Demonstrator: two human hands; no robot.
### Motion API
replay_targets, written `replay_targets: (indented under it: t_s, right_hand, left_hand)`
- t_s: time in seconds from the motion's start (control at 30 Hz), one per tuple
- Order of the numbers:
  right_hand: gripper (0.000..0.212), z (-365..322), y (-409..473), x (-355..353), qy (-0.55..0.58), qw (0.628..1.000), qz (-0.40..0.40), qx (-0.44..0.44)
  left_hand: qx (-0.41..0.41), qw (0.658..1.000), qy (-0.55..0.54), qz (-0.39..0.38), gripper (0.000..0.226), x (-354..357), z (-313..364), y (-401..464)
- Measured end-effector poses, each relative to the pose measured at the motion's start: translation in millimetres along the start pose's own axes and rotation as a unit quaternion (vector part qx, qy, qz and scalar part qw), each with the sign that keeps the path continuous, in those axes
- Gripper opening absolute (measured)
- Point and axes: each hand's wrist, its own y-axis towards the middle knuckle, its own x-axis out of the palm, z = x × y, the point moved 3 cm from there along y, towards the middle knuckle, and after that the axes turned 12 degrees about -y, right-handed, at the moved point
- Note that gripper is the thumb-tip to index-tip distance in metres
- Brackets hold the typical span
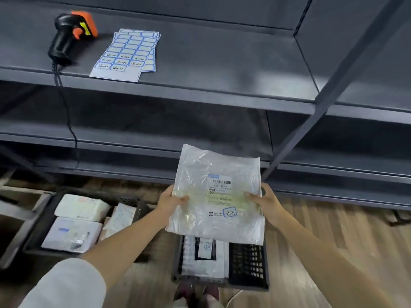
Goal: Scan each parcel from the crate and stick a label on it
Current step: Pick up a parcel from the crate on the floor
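Both hands grip labelled parcel edges above crate.

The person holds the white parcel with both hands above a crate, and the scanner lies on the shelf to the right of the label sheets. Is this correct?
Not quite. In the head view the scanner lies to the left of the label sheets, not the right. The rest holds: the left hand and right hand both grip the white parcel above a crate, and the scanner is on the shelf.
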Motion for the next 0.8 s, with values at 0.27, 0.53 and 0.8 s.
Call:
replay_targets:
  t_s: [0.27, 0.53, 0.8]
  right_hand:
    - [0.033, 118.7, 62.7, 53.8, 0.001, 0.999, 0.028, 0.024]
    - [0.049, 285.9, 141.5, 130.5, -0.002, 0.993, 0.08, 0.085]
    - [0.051, 403.2, 213.5, 192.8, -0.08, 0.987, 0.064, 0.124]
  left_hand:
    - [0.079, 0.974, 0.207, 0.04, 0.049, -27.7, -90.1, 70.8]
    - [0.192, 0.863, 0.464, 0.059, 0.048, -67.2, -227.0, 142.6]
    - [0.209, 0.817, 0.532, 0.082, 0.049, -106.2, -316.5, 198.9]
